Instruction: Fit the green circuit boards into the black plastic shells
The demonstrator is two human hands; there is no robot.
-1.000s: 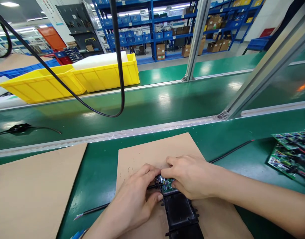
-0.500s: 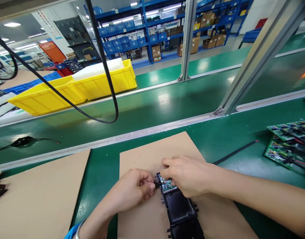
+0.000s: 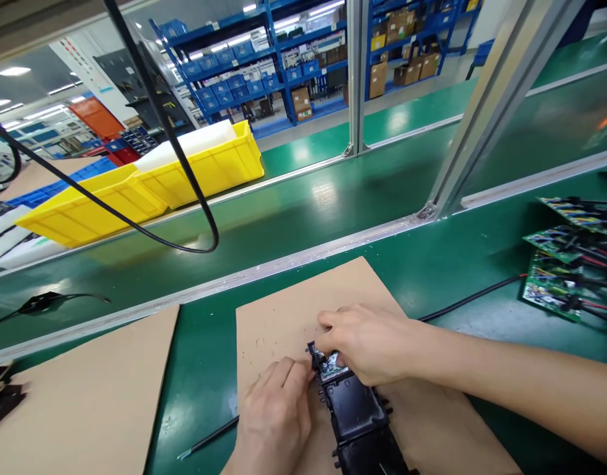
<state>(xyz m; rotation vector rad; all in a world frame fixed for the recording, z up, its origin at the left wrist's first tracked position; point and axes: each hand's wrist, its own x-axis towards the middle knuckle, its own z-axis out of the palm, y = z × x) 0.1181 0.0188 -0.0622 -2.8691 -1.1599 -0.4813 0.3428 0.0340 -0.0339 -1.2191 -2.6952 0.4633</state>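
Observation:
A long black plastic housing lies on the cardboard sheet, with a small green circuit board in its far end. Over that end, my right hand has its fingers closed on the board and housing edge; the fingertips are partly hidden. At the housing's left side, my left hand is curled with its back towards me. A black cable runs out from under this hand to the lower left, its end pale, and the hand appears closed around it. Another black cable extends rightward from behind my right wrist.
Several wired circuit boards lie at the right. A second cardboard sheet is on the left. Beyond the metal rail stand yellow bins. A black cable loop hangs at upper left, and a metal post rises on the right.
My left hand has turned over and moved slightly down, now knuckles up, and a cable end shows at its lower left. My right hand stays at the board. The view has shifted slightly.

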